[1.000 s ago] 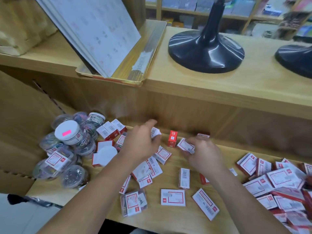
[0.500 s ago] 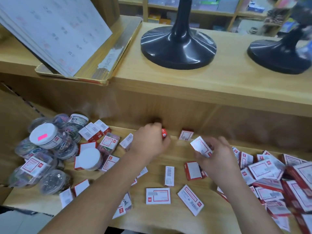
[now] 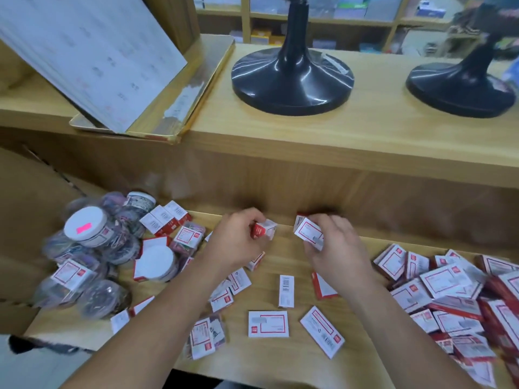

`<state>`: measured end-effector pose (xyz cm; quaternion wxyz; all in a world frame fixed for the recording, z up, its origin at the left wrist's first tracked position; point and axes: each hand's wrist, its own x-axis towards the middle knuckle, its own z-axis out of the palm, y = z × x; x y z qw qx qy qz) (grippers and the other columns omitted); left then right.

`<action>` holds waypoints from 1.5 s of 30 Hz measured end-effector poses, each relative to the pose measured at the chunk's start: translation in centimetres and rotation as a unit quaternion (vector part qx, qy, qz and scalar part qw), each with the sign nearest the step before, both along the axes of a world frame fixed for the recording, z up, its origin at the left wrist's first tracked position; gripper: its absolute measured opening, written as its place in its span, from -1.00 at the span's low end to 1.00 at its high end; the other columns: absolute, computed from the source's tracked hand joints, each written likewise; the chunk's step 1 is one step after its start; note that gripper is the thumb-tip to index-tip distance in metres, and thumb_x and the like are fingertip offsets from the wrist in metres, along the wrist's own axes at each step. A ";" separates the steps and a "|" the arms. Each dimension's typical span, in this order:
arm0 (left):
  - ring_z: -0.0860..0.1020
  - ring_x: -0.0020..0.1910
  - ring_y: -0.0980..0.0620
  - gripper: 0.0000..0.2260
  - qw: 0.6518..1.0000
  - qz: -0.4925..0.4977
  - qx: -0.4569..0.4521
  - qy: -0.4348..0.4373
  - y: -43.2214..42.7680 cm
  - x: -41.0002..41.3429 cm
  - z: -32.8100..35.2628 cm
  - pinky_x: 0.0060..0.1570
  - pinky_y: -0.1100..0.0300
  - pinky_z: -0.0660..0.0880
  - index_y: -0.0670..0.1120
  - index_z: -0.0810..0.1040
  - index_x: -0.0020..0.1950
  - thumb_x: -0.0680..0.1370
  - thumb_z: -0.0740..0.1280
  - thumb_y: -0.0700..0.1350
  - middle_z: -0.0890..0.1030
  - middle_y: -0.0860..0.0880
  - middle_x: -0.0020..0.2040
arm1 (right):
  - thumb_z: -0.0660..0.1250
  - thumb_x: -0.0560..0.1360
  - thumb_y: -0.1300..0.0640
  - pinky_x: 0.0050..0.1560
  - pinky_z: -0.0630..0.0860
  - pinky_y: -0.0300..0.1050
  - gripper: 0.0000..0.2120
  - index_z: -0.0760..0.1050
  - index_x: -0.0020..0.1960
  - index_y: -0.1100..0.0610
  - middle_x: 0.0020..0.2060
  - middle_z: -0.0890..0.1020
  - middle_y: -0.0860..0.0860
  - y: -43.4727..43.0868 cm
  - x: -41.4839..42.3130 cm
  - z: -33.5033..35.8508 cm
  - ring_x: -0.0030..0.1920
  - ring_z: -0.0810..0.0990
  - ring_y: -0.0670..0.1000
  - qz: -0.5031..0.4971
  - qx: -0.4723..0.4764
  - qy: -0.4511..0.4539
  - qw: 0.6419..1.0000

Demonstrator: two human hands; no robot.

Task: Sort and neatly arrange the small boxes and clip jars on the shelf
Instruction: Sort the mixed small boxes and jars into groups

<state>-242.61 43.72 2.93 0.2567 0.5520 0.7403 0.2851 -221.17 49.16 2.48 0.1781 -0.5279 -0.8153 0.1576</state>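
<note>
Small red-and-white boxes lie scattered over the lower wooden shelf (image 3: 280, 357). My left hand (image 3: 236, 242) grips one small red box (image 3: 262, 230) near the shelf's back wall. My right hand (image 3: 334, 248) pinches a white-faced box (image 3: 307, 230) just to the right of it; another small box (image 3: 299, 220) stands behind that one against the back. A heap of larger boxes (image 3: 449, 293) fills the right end. Clear clip jars with white lids (image 3: 87, 228) are piled at the left end, mixed with a few boxes.
An upper wooden counter (image 3: 351, 136) overhangs the shelf. It carries two black round stand bases (image 3: 292, 80) and a gold tray (image 3: 179, 108) with a leaning stack of sheets. Loose flat boxes (image 3: 268, 324) lie near the front edge.
Both hands have come closer together at the back of the shelf. The left hand now holds a small red box off the shelf, and the right hand has carried its box leftward.
</note>
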 end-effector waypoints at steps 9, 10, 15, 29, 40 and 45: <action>0.56 0.06 -0.12 -0.74 0.974 -0.008 0.105 0.201 -2.2 -2.0 1.1 0.04 0.00 0.55 -0.02 0.64 0.15 0.46 0.40 -0.11 0.63 -0.01 0.11 | 0.49 0.43 0.16 -0.11 0.42 -0.07 -0.74 0.44 0.00 0.02 -0.03 0.48 -0.11 -0.2 -1.5 -1.2 0.05 0.51 0.03 0.047 0.013 0.043 0.998; 0.59 0.03 -0.09 -0.74 0.981 -0.017 0.118 0.153 -2.8 -0.8 1.4 0.01 0.02 0.56 0.00 0.63 0.15 0.47 0.38 -0.07 0.64 0.01 0.08 | 0.48 0.44 0.18 -0.15 0.38 -0.09 -0.73 0.43 0.00 0.00 -0.05 0.48 -0.14 0.1 -1.6 -1.3 0.01 0.52 0.02 0.046 -0.004 0.055 0.997; 0.56 0.15 0.04 -0.55 0.983 -0.148 -0.025 0.101 -6.9 5.6 0.0 0.03 0.04 0.56 0.16 0.51 0.28 0.43 0.34 0.27 0.57 0.11 0.11 | 0.49 0.47 0.21 -0.02 0.46 -0.14 -0.71 0.58 0.16 0.03 0.01 0.58 -0.04 0.9 -0.9 -0.6 0.01 0.58 0.03 0.051 -0.018 0.088 0.995; 0.55 0.09 -0.20 -0.51 0.955 -0.092 0.086 0.270 -6.8 3.0 -1.2 0.03 -0.02 0.54 -0.06 0.62 0.23 0.31 0.42 -0.28 0.61 -0.08 0.20 | 0.61 0.36 0.23 -0.03 0.63 -0.02 -0.74 0.59 -0.08 -0.01 -0.11 0.71 -0.05 -6.3 7.3 3.5 -0.10 0.69 -0.05 -0.112 -0.153 0.289 0.938; 0.53 0.14 -0.12 -0.68 0.963 -0.198 0.053 0.177 -3.4 11.9 -3.0 0.11 0.00 0.47 -0.02 0.58 0.25 0.54 0.39 0.05 0.63 0.00 0.18 | 0.62 0.37 0.08 -0.15 0.58 -0.08 -0.73 0.63 0.02 0.00 -0.26 0.71 -0.14 -9.0 11.6 3.1 -0.22 0.67 -0.12 -0.153 -0.147 0.252 0.944; 0.51 0.23 -0.20 -0.66 0.961 -0.139 0.088 0.223 -4.7 7.5 -1.9 0.21 -0.05 0.52 -0.08 0.63 0.25 0.49 0.49 -0.06 0.59 -0.12 0.30 | 0.60 0.38 0.08 -0.32 0.41 -0.35 -0.76 0.58 -0.06 -0.09 -0.42 0.61 -0.23 -8.7 11.3 3.0 -0.34 0.56 -0.21 -0.125 -0.133 0.193 0.964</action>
